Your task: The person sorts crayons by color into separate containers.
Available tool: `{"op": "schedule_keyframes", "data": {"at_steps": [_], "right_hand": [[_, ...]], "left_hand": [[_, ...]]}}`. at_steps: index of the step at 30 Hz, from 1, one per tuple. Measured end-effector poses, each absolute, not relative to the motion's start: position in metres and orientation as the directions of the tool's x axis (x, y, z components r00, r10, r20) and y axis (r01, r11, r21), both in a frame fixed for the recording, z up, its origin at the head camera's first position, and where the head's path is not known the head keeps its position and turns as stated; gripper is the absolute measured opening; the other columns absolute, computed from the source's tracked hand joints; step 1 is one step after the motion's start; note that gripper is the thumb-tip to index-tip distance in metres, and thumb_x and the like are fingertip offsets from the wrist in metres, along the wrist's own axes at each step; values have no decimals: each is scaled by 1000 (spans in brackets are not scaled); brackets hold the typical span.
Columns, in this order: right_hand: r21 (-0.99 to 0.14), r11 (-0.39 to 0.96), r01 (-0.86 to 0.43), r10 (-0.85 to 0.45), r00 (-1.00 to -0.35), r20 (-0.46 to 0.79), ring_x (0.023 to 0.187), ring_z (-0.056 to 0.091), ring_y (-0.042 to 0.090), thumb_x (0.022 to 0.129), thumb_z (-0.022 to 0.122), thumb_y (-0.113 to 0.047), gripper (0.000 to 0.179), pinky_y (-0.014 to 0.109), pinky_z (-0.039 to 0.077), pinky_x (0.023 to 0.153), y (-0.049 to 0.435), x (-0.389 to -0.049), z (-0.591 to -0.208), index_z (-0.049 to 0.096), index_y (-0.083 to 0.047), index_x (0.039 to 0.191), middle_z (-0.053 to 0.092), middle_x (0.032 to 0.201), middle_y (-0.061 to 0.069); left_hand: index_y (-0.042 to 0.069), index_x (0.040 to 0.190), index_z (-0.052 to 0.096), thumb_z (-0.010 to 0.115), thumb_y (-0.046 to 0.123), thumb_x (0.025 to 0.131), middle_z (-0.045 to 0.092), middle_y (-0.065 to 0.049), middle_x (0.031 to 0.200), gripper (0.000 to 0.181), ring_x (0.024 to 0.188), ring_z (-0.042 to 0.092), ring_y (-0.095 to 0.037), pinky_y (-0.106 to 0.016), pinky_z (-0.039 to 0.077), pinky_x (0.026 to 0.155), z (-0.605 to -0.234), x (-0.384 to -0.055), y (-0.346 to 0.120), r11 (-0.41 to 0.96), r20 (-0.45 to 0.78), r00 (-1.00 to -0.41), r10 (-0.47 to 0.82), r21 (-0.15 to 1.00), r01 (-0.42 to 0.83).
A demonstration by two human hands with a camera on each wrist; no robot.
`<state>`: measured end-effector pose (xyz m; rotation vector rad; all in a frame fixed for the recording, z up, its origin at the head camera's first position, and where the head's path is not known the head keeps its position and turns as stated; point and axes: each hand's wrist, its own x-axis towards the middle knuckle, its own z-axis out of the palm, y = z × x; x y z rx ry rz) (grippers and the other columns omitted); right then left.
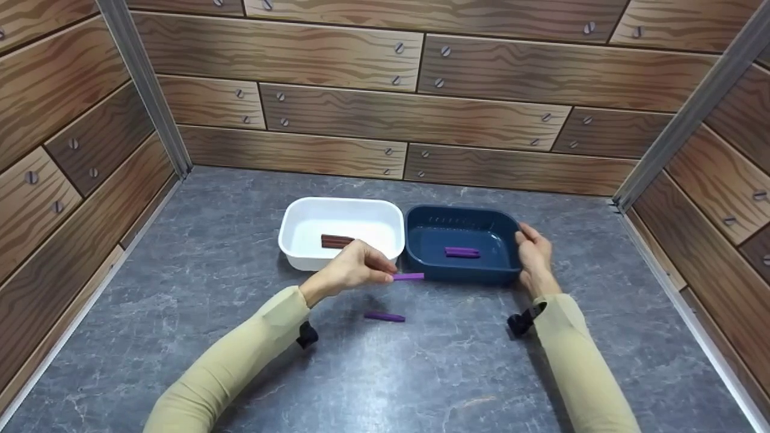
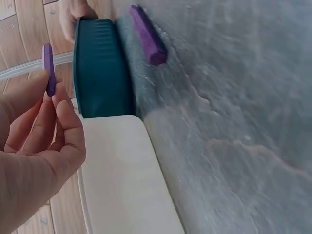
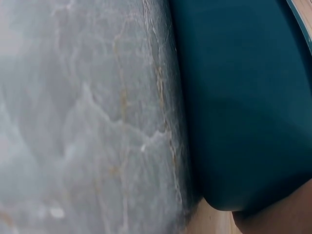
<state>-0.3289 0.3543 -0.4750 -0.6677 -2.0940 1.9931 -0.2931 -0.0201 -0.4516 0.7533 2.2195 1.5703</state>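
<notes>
My left hand [image 1: 355, 269] pinches a purple stick [image 1: 409, 276] between thumb and fingertips, in front of where the two bins meet. In the left wrist view the held stick [image 2: 48, 68] looks slim and faceted and points up from the fingers. My right hand [image 1: 535, 258] grips the right end of the dark blue bin [image 1: 463, 273] at its rim. Inside that bin lie purple sticks [image 1: 462, 252], side by side. Another purple stick [image 1: 385, 317] lies on the table, nearer to me than the bins; its faceted end shows in the left wrist view.
A white bin [image 1: 301, 257] stands against the blue bin's left side, with dark brown sticks [image 1: 335, 241] in it, partly behind my left hand. The grey marbled table [image 1: 457, 373] is bordered by wood-patterned walls [image 1: 337, 108] at the back and sides.
</notes>
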Motion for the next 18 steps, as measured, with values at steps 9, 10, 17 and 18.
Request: {"op": "schedule_keyframes", "data": {"at_steps": [9, 10, 17, 18], "right_hand": [[-980, 2, 197, 445, -878, -176, 147, 25, 19, 105, 40, -14, 48, 33, 22, 120, 353, -329, -474, 35, -12, 152, 27, 161, 5], [-980, 2, 197, 444, -879, -175, 147, 25, 19, 105, 40, -14, 48, 33, 22, 120, 353, -329, -474, 35, -11, 152, 27, 162, 5], [-981, 4, 196, 441, -880, -174, 147, 24, 19, 105, 40, -14, 48, 33, 22, 120, 354, -329, -475, 35, -11, 153, 27, 162, 5], [-981, 4, 194, 440, -881, -173, 147, 25, 19, 105, 40, -14, 48, 33, 22, 120, 354, -329, -475, 35, -11, 153, 27, 162, 5]], "left_hand": [[-3, 104, 75, 77, 1, 80, 76, -8, 95, 24, 77, 63, -5, -20, 52, 69, -450, -302, -8, 200, 36, -849, 528, 966, 165], [-3, 104, 75, 77, 0, 81, 76, -8, 95, 24, 77, 63, -5, -22, 52, 70, -449, -303, -7, 193, 35, -853, 522, 968, 158], [-4, 103, 75, 77, 0, 80, 76, -11, 93, 23, 75, 67, -8, -25, 55, 72, -443, -309, 7, 150, 44, -873, 485, 980, 133], [-3, 103, 75, 78, 1, 80, 76, -11, 94, 24, 75, 67, -8, -24, 55, 71, -442, -311, 10, 148, 45, -876, 480, 980, 131]]}}
